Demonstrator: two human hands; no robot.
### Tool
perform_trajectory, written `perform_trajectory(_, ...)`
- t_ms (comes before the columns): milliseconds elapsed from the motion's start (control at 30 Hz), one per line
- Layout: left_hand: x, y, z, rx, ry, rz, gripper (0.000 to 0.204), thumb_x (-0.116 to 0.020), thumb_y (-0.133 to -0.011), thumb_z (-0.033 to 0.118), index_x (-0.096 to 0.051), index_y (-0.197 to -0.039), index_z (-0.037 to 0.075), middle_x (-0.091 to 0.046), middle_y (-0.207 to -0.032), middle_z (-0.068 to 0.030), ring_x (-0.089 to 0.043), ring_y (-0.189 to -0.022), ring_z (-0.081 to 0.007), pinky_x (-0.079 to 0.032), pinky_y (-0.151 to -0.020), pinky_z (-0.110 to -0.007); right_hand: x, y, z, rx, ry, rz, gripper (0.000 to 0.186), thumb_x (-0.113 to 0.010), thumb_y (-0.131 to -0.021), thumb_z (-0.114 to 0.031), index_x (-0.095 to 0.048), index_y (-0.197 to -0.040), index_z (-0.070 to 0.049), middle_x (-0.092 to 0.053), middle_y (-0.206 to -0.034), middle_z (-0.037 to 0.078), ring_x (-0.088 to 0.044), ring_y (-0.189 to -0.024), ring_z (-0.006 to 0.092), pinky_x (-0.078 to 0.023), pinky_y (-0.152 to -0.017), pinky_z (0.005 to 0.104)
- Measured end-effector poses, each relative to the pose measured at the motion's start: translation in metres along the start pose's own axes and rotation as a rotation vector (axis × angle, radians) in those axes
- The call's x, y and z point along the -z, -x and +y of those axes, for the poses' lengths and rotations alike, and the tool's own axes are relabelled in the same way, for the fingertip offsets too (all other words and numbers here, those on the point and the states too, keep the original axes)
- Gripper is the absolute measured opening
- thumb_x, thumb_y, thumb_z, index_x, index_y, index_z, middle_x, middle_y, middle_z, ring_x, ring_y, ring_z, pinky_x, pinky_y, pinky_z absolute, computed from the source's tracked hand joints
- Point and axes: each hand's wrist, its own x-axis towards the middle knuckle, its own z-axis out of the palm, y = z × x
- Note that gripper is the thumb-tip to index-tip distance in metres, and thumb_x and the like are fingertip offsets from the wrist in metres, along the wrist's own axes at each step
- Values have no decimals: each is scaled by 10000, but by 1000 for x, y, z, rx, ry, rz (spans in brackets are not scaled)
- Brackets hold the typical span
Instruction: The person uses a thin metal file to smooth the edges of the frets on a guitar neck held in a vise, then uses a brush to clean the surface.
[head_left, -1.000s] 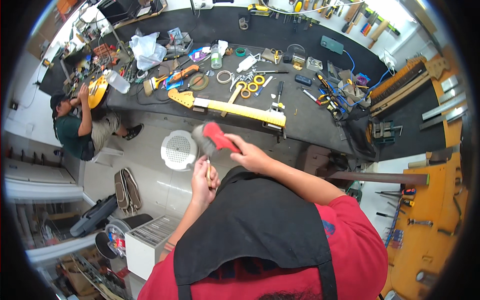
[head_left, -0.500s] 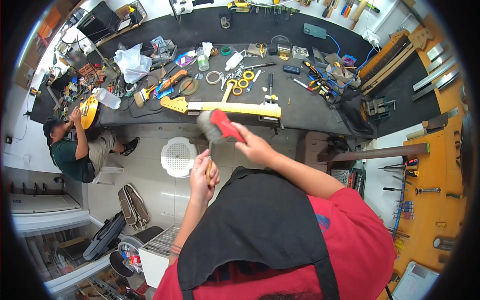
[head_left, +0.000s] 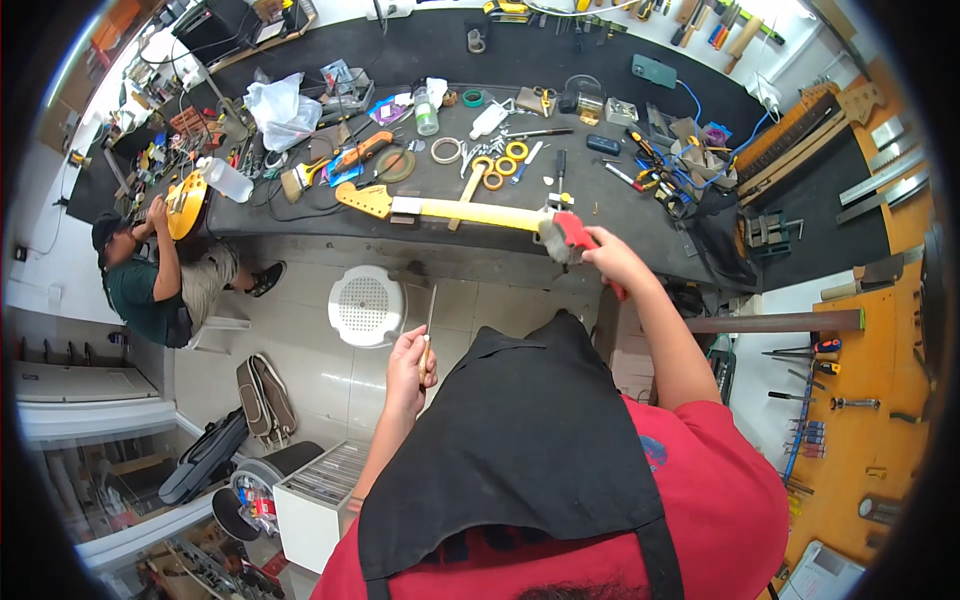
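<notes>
The red-handled brush with grey bristles (head_left: 570, 229), right of centre in the frame over the right end of the yellow-topped wooden guitar neck (head_left: 475, 212), should be light, stiff-bodied and soft-tipped; grip its handle. The slim metal tool with a wooden handle (head_left: 425, 357), at centre, is probably rigid; grip the wood. Right hand (head_left: 614, 259): arm extended forward, fingers wrapped around the brush handle; left hand (head_left: 406, 372): raised, fingers closed around the wooden handle, shaft pointing up-frame.

One red brush (head_left: 572, 233) and one slim tool (head_left: 431, 312) are being held near, four yellow rings (head_left: 500, 168) (clustered) lying far.
</notes>
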Motion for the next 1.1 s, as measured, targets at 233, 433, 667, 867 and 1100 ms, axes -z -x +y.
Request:
perform_trajectory(233, 1, -10, 12, -52, -46, 10, 352, -560, -1155, 265, -527, -1443, 65, -554, -712, -42, -427, -462, -92, -350, -419, -254, -46, -47, 55, 50, 247, 458, 746, -611, -999, -262, -334, -1684, -161, -712, -1327, 293, -704, -1179, 490, -555, -1009, 577)
perform_trajectory(433, 31, -3, -2, -66, -18, 161, 370, -563, -1153, 263, -518, -1454, 53, -553, -712, -47, -436, -478, -99, -348, -420, -256, -101, -55, 38, 185, 162, 494, 812, -623, -1001, -234, -250, -1709, -94, -705, -1308, 315, -716, -1122, 505, -551, -989, 597)
perform_trajectory(667, 36, -4, -6, -53, -35, 316, 339, -556, -1147, 244, -523, -1427, 57, -547, -708, -52, -417, -472, -111, -339, -425, -272, -120, -100, -55, 411, 268, 155, 805, -677, -987, -227, -295, -1678, -66, -681, -1340, 314, -701, -1158, 492, -546, -1003, 569)
perform_trajectory(867, 15, -20, 12, -107, -31, 436, 331, -549, -1148, 242, -520, -1427, 67, -548, -706, -42, -428, -473, -108, -358, -431, -268, -147, -156, -143, 581, 108, -65, 693, -629, -961, -187, -369, -1598, -105, -739, -1188, 261, -731, -1077, 475, -562, -913, 578)
perform_trajectory(1100, -5, -60, 15, -211, -139, 384, 330, -556, -1149, 228, -534, -1433, 63, -566, -724, -34, -482, -522, -102, -374, -449, -258, -156, -185, -169, 810, 280, -116, 696, -594, -978, -194, -428, -1653, -160, -734, -1254, 235, -741, -1082, 441, -574, -935, 562)
